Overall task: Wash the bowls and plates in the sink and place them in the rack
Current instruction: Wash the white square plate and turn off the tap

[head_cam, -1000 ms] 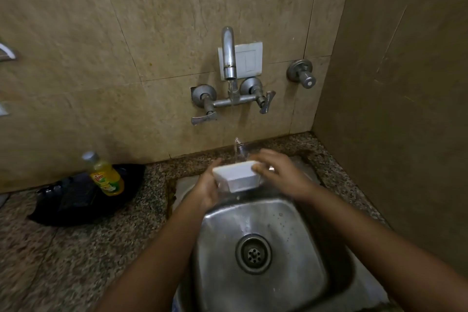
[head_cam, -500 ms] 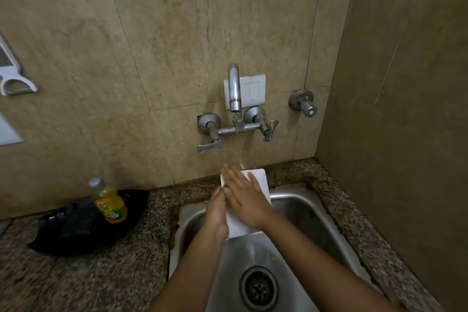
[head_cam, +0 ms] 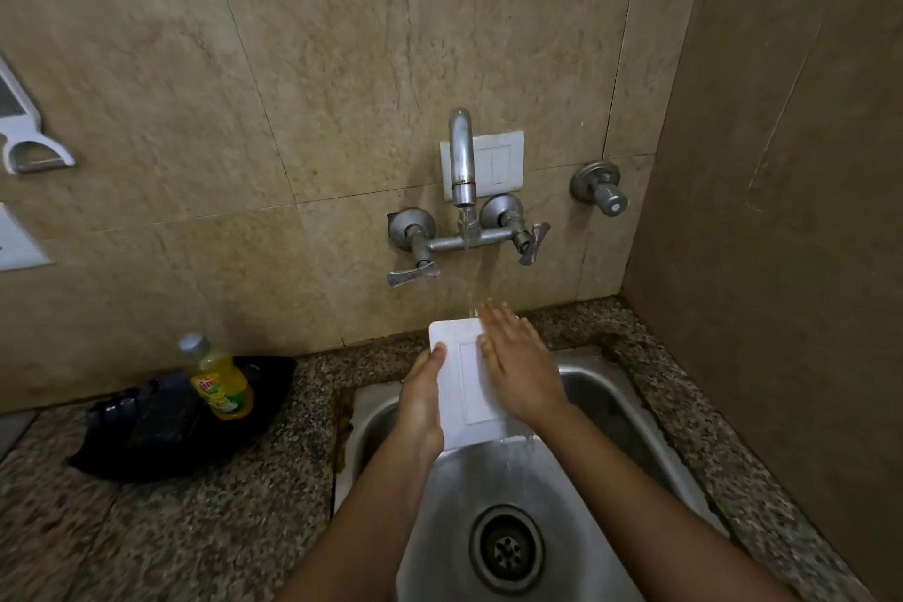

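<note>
Two hands on one white rectangular plate (head_cam: pixel 466 381) held over the sink (head_cam: pixel 576 469), long axis running away toward the tap (head_cam: pixel 462 161): left hand (head_cam: pixel 422 398) grips its left edge, right hand (head_cam: pixel 518 369) lies flat-fingered on top, underside hidden, rack not visible.

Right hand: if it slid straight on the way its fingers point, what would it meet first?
Probably the water stream at the fingertips of the right hand, then the tiled wall below the tap; depth is unclear.
</note>
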